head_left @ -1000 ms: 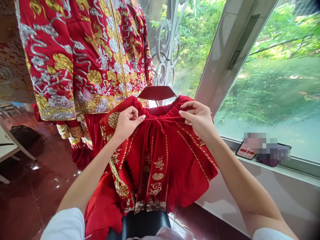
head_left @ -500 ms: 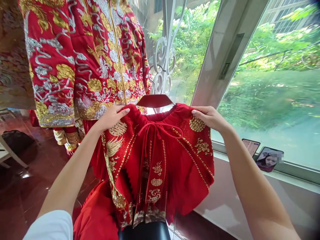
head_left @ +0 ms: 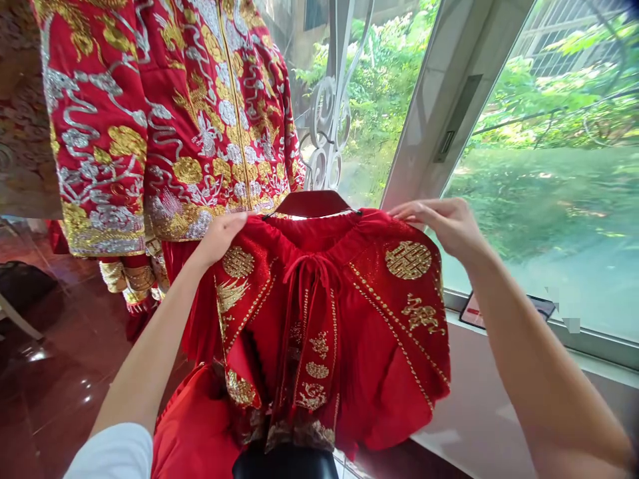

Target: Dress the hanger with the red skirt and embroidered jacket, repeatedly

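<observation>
A red skirt [head_left: 339,332] with gold embroidery hangs by its waistband from a dark red hanger [head_left: 312,203] in front of me. My left hand [head_left: 219,236] pinches the left end of the waistband. My right hand [head_left: 444,226] grips the right end of it, fingers curled over the cloth. A tie cord dangles at the middle of the waist. The skirt's lower hem drapes over a black rounded object [head_left: 284,462] at the bottom of the view.
A red jacket [head_left: 164,113] thick with gold and silver embroidery hangs at the upper left. White scrolled metalwork [head_left: 329,126] stands before a big window [head_left: 549,166]. A phone [head_left: 499,313] lies on the sill. The floor [head_left: 44,379] is glossy dark red.
Both hands slid outward along the waistband, from near its middle to its two ends, spreading the skirt wider on the hanger. The view tilted slightly.
</observation>
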The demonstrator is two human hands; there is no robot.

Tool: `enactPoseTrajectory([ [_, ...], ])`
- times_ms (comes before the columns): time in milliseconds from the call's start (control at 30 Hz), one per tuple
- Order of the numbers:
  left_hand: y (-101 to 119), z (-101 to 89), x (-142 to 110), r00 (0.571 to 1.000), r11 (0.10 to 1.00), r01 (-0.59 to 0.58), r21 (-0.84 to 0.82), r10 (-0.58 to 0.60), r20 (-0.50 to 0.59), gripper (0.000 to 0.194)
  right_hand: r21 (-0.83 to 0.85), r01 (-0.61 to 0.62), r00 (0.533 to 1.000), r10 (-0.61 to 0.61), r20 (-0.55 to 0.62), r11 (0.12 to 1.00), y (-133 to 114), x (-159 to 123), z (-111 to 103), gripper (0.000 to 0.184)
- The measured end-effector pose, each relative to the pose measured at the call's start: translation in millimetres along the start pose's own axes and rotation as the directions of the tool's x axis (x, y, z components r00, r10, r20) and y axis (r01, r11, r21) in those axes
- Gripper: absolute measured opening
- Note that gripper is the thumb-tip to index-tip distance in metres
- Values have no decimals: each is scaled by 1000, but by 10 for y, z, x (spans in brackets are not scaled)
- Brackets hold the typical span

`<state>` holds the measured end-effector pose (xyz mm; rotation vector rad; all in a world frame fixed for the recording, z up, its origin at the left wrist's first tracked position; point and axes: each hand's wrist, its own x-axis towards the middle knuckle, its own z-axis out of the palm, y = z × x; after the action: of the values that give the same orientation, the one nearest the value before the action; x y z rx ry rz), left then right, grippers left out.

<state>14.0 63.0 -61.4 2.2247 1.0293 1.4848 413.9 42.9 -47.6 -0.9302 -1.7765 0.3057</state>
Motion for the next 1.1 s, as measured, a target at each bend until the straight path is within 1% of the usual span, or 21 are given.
enactPoseTrajectory([
  [67, 36, -39, 104, 992, 995, 54, 79, -63, 108, 46, 87, -76, 979, 58, 195, 993, -85, 149, -8, 44],
  [133, 66, -67, 173, 984, 990, 55, 126, -75, 164, 44, 36, -133, 913, 108, 394, 990, -150, 225, 47, 47],
  [167, 75, -74, 192, 985, 990, 40, 137, -62, 162, 43, -9, -131, 892, 122, 436, 991, -173, 229, 87, 49],
  [200, 79, -73, 203, 990, 990, 18, 141, -38, 138, 43, -48, -111, 893, 121, 432, 993, -192, 213, 129, 52],
  [233, 79, -65, 209, 996, 991, -1, 134, -12, 91, 43, -77, -76, 915, 100, 390, 994, -206, 183, 169, 54],
  [300, 75, -29, 216, 999, 996, -23, 87, 26, -37, 43, -150, 30, 972, 6, 233, 988, -220, 102, 233, 53],
  [367, 78, 10, 227, 990, 999, -28, 28, 32, -136, 44, -257, 121, 991, -99, 95, 959, -219, 28, 270, 49],
  [400, 83, 20, 231, 988, 1000, -25, 10, 27, -151, 45, -307, 146, 989, -137, 51, 940, -213, -1, 279, 47],
  [433, 90, 20, 232, 990, 1000, -21, 10, 22, -137, 46, -344, 157, 987, -159, 23, 926, -204, -25, 281, 45],
  [500, 97, -18, 209, 999, 998, -23, 64, 26, -46, 48, -365, 150, 987, -160, 4, 919, -175, -65, 271, 43],
  [567, 82, -90, 144, 999, 981, -23, 191, 16, 35, 50, -320, 112, 994, -109, 25, 941, -136, -106, 246, 42],
  [633, 34, -153, 46, 998, 944, -14, 329, -6, 59, 53, -244, 49, 996, -31, 79, 968, -89, -147, 212, 44],
  [667, 1, -167, -6, 999, 926, -6, 377, -11, 43, 54, -202, 10, 994, 11, 107, 979, -63, -163, 194, 46],
  [733, -81, -148, -89, 999, 911, 7, 413, 6, -31, 56, -91, -98, 981, 111, 156, 991, -3, -172, 156, 50],
  [767, -128, -115, -118, 995, 918, 12, 395, 28, -93, 56, -23, -172, 967, 174, 184, 985, 32, -162, 136, 51],
  [833, -240, -24, -155, 963, 959, 40, 280, 37, -265, 59, 127, -335, 925, 299, 235, 934, 115, -116, 97, 50],
  [900, -377, 70, -199, 927, 995, 73, 70, -42, -372, 62, 268, -443, 884, 367, 291, 855, 210, -57, 64, 48],
  [967, -535, 144, -297, 916, 987, 104, -123, -143, -375, 65, 366, -483, 866, 375, 330, 795, 298, -16, 45, 47],
  [1000, -619, 173, -375, 915, 977, 120, -176, -178, -362, 65, 395, -493, 862, 373, 343, 775, 331, -10, 42, 46],
  [1033, -706, 198, -476, 910, 971, 134, -196, -199, -364, 65, 410, -501, 858, 378, 347, 762, 355, -14, 43, 45],
  [1100, -888, 236, -750, 892, 971, 179, -159, -228, -390, 65, 410, -509, 858, 409, 310, 757, 371, -46, 50, 41],
])
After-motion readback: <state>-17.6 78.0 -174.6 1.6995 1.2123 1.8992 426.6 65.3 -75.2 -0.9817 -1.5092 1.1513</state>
